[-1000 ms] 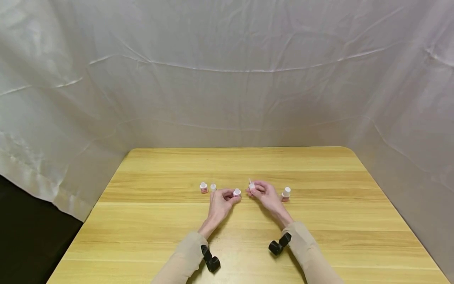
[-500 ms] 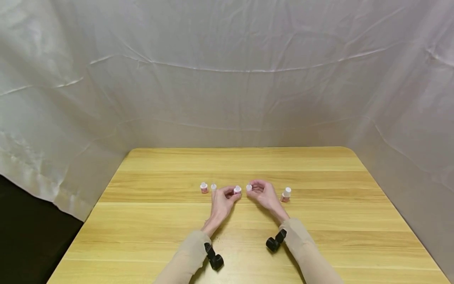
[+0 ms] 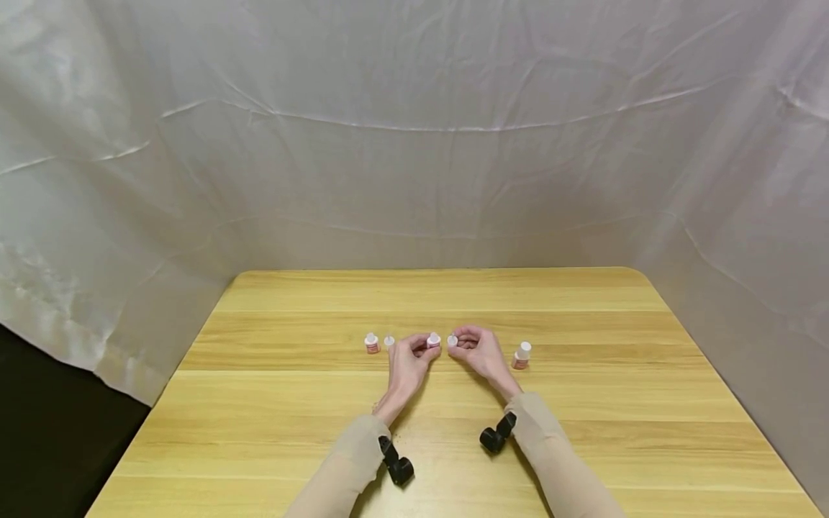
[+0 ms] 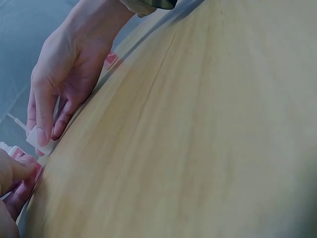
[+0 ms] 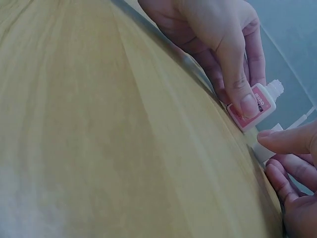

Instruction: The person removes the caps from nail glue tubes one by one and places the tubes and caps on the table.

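With thumb and fingers my left hand (image 3: 409, 365) pinches a small pink-and-white glue-like bottle (image 5: 251, 108) low at the table. The bottle's white threaded neck is uncovered in the right wrist view. Just to its right, my right hand (image 3: 482, 355) pinches a white cap (image 4: 39, 141) from which a thin white stem (image 5: 301, 118) sticks out. Cap and bottle are a short gap apart. Beyond the left hand are a similar uncapped bottle (image 3: 372, 344) and another white cap (image 3: 389, 341). To the right of the right hand stands a bottle with a tall white cap (image 3: 524, 350).
All the items are on a wooden table (image 3: 583, 309) with rounded far corners. Pale cloth (image 3: 453, 180) hangs behind it and at both sides. Each forearm bears a black wrist camera (image 3: 398, 464) over a beige sleeve.
My right hand has shifted a little left toward the bottle, and the cap's stem no longer leans out visibly in the head view. My left hand, still holding the bottle, has edged slightly forward.
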Available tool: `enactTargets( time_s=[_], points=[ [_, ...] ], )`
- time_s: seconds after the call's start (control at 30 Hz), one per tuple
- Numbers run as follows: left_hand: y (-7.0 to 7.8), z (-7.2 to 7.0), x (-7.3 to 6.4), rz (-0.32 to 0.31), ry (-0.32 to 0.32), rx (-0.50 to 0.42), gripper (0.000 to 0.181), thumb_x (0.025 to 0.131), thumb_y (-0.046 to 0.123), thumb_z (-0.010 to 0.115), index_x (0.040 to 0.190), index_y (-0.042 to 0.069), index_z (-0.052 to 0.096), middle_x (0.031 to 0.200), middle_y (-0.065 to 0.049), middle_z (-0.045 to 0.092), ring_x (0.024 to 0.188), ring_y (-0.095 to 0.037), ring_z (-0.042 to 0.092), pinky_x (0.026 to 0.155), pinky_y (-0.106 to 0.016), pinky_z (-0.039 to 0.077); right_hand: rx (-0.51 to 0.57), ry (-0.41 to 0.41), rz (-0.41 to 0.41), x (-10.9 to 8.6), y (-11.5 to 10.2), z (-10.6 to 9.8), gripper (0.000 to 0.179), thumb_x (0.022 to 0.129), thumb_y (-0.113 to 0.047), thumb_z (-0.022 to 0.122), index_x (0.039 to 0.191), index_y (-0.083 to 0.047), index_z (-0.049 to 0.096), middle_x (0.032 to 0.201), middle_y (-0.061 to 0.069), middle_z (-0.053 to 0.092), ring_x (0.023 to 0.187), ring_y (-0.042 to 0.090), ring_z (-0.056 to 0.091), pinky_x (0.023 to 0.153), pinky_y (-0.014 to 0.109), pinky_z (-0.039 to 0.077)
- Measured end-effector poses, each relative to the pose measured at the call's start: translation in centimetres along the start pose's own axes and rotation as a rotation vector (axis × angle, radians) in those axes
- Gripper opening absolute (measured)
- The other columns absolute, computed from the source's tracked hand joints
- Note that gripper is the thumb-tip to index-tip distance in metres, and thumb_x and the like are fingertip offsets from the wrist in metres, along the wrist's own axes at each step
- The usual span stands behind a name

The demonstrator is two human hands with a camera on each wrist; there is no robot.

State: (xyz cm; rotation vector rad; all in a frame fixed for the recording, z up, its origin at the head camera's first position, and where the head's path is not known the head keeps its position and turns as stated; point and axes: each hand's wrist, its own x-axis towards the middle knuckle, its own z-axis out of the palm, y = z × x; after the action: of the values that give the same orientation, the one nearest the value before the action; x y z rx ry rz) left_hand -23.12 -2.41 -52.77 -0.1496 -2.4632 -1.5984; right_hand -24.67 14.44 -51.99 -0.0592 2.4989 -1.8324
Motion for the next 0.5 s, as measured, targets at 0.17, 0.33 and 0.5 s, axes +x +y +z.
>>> enactTargets(
  time_s=[0.17,0.33,0.5],
  points=[
    [-0.06,0.10,0.17,-0.006,0.004,-0.007,0.022,0.085,0.008,0.080,0.105,0.003,0.076,0.101,-0.014,0.079,0.088,-0.023,0.077,0.078,-0.024,0.062,0.006,0.004,-0.005,0.04,-0.04,0.06,0.028,0.081,0.006,0.075,0.108,0.009,0.067,0.093,0.022,0.073,0.073,0.006,0.060,0.067,0.014,0.050],
    [-0.21,0.20,0.25,0.004,0.009,-0.008,0.022,0.085,0.008,0.080,0.105,0.002,0.076,0.102,-0.014,0.079,0.090,-0.024,0.077,0.079,-0.025,0.062,0.002,0.013,-0.006,0.06,0.06,0.15,0.028,0.081,0.007,0.075,0.108,0.009,0.068,0.091,0.020,0.073,0.072,0.005,0.059,0.066,0.014,0.049],
    [-0.19,0.19,0.19,0.006,0.010,-0.009,0.022,0.084,0.007,0.080,0.106,0.002,0.076,0.103,-0.015,0.078,0.090,-0.025,0.077,0.079,-0.025,0.062,0.004,0.017,-0.006,0.04,0.10,0.28,0.028,0.080,0.007,0.075,0.108,0.008,0.068,0.088,0.017,0.072,0.071,0.005,0.058,0.065,0.014,0.049]
  ],
)
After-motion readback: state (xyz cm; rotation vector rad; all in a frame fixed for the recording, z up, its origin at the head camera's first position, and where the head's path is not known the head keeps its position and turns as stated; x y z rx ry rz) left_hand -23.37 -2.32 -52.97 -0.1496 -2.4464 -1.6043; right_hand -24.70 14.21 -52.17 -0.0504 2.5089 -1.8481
